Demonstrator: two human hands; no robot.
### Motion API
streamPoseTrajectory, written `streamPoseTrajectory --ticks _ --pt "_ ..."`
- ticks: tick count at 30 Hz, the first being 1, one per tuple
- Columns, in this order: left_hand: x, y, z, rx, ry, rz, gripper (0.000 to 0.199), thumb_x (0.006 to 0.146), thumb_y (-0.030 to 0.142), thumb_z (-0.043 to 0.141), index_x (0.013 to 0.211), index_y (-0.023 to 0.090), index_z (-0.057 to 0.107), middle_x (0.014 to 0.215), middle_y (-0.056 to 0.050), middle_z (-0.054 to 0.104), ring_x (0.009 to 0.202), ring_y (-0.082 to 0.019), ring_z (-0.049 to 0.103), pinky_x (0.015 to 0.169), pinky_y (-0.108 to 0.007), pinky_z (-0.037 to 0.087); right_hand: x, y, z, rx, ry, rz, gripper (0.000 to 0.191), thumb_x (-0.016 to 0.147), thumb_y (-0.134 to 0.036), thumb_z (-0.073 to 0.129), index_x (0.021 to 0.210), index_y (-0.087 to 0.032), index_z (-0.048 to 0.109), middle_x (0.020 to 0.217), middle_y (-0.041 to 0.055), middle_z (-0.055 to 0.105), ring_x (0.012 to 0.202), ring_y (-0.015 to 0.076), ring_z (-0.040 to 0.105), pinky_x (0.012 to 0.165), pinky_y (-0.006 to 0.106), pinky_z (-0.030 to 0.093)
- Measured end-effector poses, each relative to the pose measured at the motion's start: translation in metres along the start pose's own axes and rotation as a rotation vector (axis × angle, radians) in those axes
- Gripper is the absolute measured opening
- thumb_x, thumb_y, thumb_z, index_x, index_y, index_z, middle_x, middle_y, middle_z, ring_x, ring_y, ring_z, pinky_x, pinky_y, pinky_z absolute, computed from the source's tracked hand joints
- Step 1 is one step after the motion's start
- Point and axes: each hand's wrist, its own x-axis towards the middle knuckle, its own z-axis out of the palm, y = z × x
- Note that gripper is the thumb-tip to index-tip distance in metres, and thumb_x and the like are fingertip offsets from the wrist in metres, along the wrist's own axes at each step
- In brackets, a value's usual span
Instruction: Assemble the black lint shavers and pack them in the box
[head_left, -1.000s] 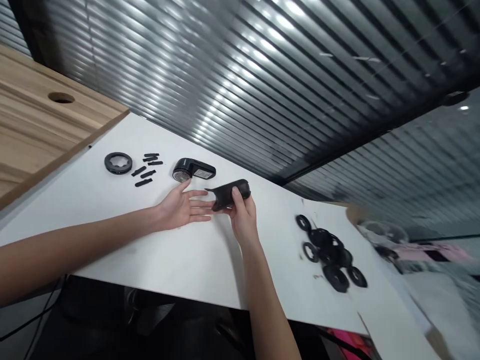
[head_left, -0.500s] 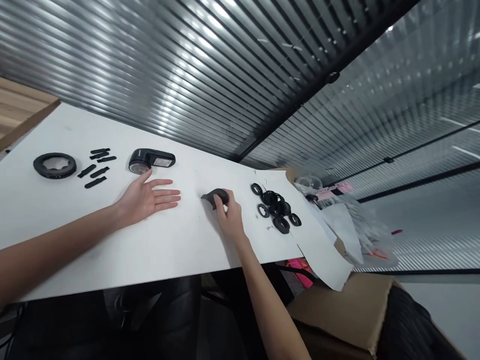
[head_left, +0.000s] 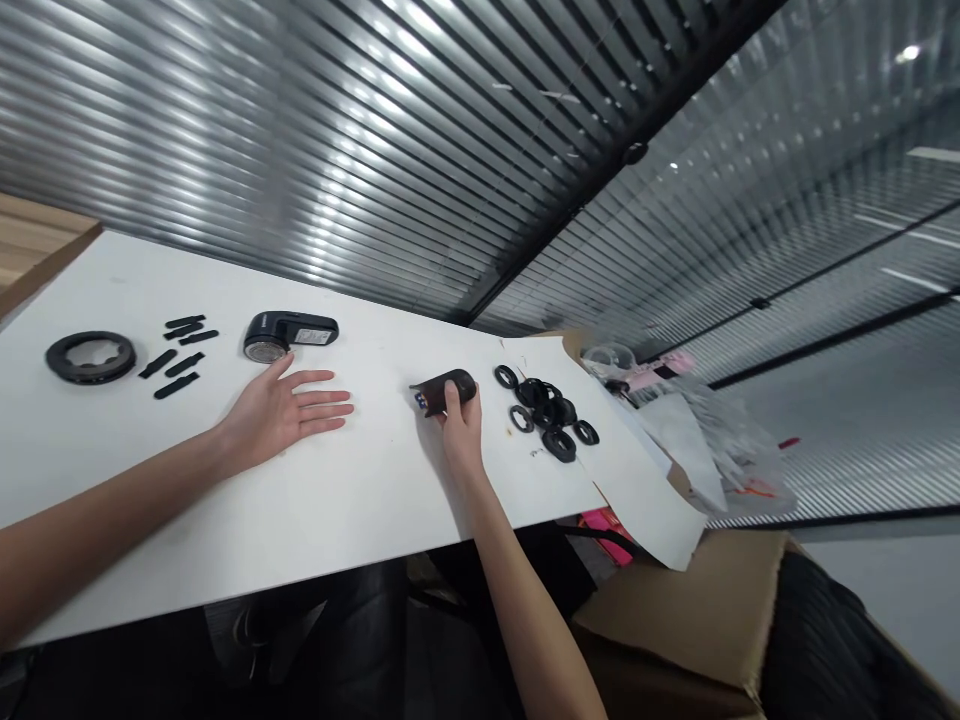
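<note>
My right hand (head_left: 466, 440) is closed around a dark, curved plastic shell (head_left: 433, 393), thumb on top, just above the white table (head_left: 375, 480). A small blue and orange bit shows at the shell's left end; its exact kind is unclear. To the left, my left hand (head_left: 274, 418) is held open, fingers spread and palm turned up, with nothing in it. Just behind its thumb lies a black fabric shaver (head_left: 289, 330), its round mesh head to the left and a pale label on its handle.
Several black strips (head_left: 180, 362) and a large black ring (head_left: 61, 368) lie on the left. A cluster of small black rings (head_left: 553, 412) is right of my right hand. Beyond are curled white sheeting (head_left: 645, 500), plastic bags (head_left: 739, 450) and a cardboard box (head_left: 690, 590). A ribbed wall (head_left: 225, 150) stands behind.
My right hand has turned the shell, so its blue and orange end now shows, and shifted it slightly right. My left hand stays open. The whole view has shifted a little.
</note>
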Motion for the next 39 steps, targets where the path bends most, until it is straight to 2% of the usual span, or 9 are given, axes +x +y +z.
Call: streamPoseTrajectory --ticks 5,7,9,15,24,27,32,34,39 --pt "-0.002 0.002 0.000 0.051 0.027 0.011 0.061 0.107 0.051 0.046 0.143 0.005 0.061 0.132 -0.031 0.071 0.113 -0.040 0.077 0.086 -0.046 0.069 0.003 -0.022 -0.005 0.628 0.082 0.357 0.029 0.094 -0.046 0.079 0.101 -0.022 0.064 0.101 0.0055 0.075 0.093 0.0204 0.074 0.085 0.037 0.067" --pt "-0.003 0.002 -0.001 0.083 0.002 0.016 0.061 0.108 0.051 0.046 0.146 0.006 0.059 0.134 -0.030 0.070 0.114 -0.038 0.077 0.089 -0.046 0.068 -0.003 -0.036 -0.005 0.834 0.119 0.493 0.018 0.105 -0.035 0.068 0.099 -0.018 0.067 0.096 0.0062 0.076 0.089 0.0171 0.075 0.086 0.032 0.068" --pt "-0.004 0.003 -0.002 0.108 -0.012 0.018 0.060 0.109 0.049 0.045 0.148 0.006 0.058 0.135 -0.030 0.070 0.115 -0.038 0.077 0.089 -0.045 0.068 -0.010 -0.048 -0.002 0.943 0.165 0.585 0.023 0.113 -0.028 0.053 0.098 -0.017 0.067 0.091 0.0062 0.076 0.084 0.0149 0.075 0.083 0.028 0.069" --pt "-0.008 0.003 0.002 0.081 0.015 0.014 0.061 0.109 0.049 0.045 0.148 0.004 0.057 0.130 -0.030 0.072 0.111 -0.038 0.078 0.088 -0.044 0.068 -0.026 -0.058 0.013 0.999 0.212 0.717 0.032 0.117 -0.027 0.043 0.096 -0.019 0.067 0.081 0.0029 0.075 0.073 0.0134 0.074 0.070 0.024 0.069" --pt "-0.002 0.000 -0.002 0.142 -0.015 0.045 0.047 0.106 0.048 0.053 0.122 0.007 0.069 0.114 -0.025 0.076 0.098 -0.033 0.079 0.083 -0.043 0.066 -0.037 -0.060 0.018 0.941 0.178 0.789 0.025 0.115 -0.026 0.049 0.107 -0.014 0.069 0.090 0.0077 0.078 0.078 0.0149 0.077 0.078 0.027 0.071" --pt "0.002 -0.007 -0.009 0.292 -0.138 0.167 0.038 0.095 0.044 0.074 0.118 0.013 0.069 0.098 -0.014 0.076 0.081 -0.024 0.075 0.071 -0.035 0.062 -0.049 -0.064 0.025 0.905 0.048 0.797 0.018 0.110 -0.026 0.060 0.101 -0.015 0.071 0.092 0.0071 0.079 0.082 0.0147 0.078 0.081 0.026 0.070" --pt "0.004 -0.016 -0.015 0.555 -0.414 0.391 0.058 0.077 0.041 0.094 0.125 0.019 0.069 0.082 -0.002 0.070 0.066 -0.013 0.064 0.062 -0.025 0.051 -0.057 -0.068 0.059 0.850 -0.281 0.611 0.022 0.090 -0.034 0.088 0.095 -0.019 0.074 0.082 0.0005 0.076 0.070 0.0133 0.072 0.067 0.022 0.067" --pt "0.006 -0.013 -0.016 0.531 -0.420 0.482 0.061 0.072 0.037 0.098 0.123 0.021 0.069 0.079 0.001 0.067 0.066 -0.012 0.061 0.063 -0.025 0.050 -0.048 -0.070 0.079 0.818 -0.426 0.562 0.030 0.085 -0.039 0.092 0.099 -0.019 0.075 0.087 0.0013 0.077 0.072 0.0143 0.073 0.062 0.021 0.064" --pt "0.015 0.007 -0.023 0.527 -0.266 0.806 0.056 0.073 0.034 0.097 0.123 0.024 0.075 0.068 0.005 0.056 0.062 -0.010 0.052 0.060 -0.025 0.050 -0.008 -0.068 0.124 0.786 -0.682 0.446 0.034 0.085 -0.046 0.090 0.100 -0.021 0.074 0.089 -0.0002 0.077 0.074 0.0146 0.073 0.064 0.022 0.063"
